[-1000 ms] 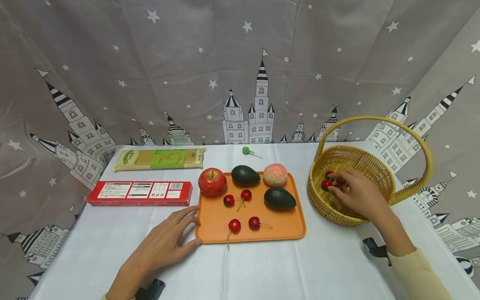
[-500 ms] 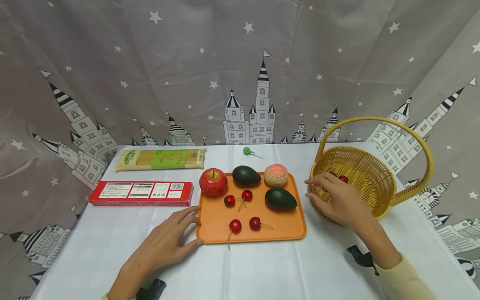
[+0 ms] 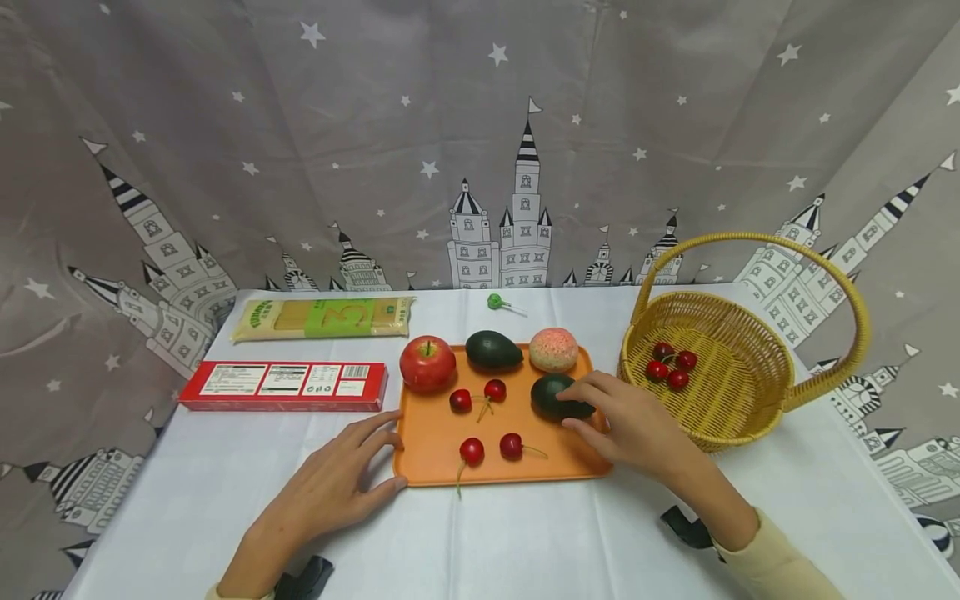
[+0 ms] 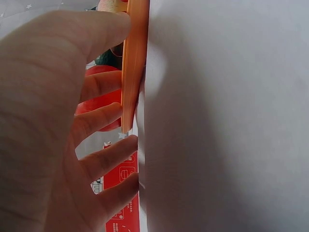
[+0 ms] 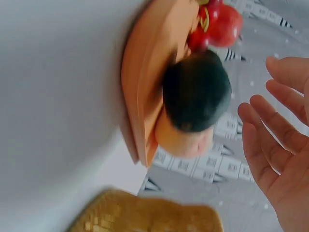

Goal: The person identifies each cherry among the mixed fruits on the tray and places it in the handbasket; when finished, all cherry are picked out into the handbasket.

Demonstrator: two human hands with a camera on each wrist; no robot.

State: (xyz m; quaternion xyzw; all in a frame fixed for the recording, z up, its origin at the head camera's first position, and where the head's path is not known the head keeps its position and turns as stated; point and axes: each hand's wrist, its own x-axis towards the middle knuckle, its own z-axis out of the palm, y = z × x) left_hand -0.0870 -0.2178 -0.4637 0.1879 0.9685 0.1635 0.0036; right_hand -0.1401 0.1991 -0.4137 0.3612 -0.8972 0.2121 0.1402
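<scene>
My left hand [image 3: 330,475] rests at the left edge of an orange tray [image 3: 431,437], its fingertips and thumb touching the rim; the left wrist view shows the fingers spread along it. My right hand [image 3: 633,425] holds nothing and hovers with parted fingers over the right side of the tray. Its fingertips overlap a dark green avocado [image 3: 547,398] in the head view; in the right wrist view a gap separates them from the avocado [image 5: 198,92]. Also on the tray are a red apple [image 3: 427,364], another avocado [image 3: 492,350], a peach [image 3: 553,350] and several cherries [image 3: 471,452].
A yellow wicker basket [image 3: 738,429] with a tall handle stands right of the tray, several cherries [image 3: 678,380] inside. To the left lie a red box [image 3: 285,387] and a noodle packet [image 3: 322,318]. A green lollipop [image 3: 495,302] lies behind the tray.
My right hand has left the basket, where it was at the cherries, and moved left over the tray to the nearer avocado. The left hand stays at the tray's edge.
</scene>
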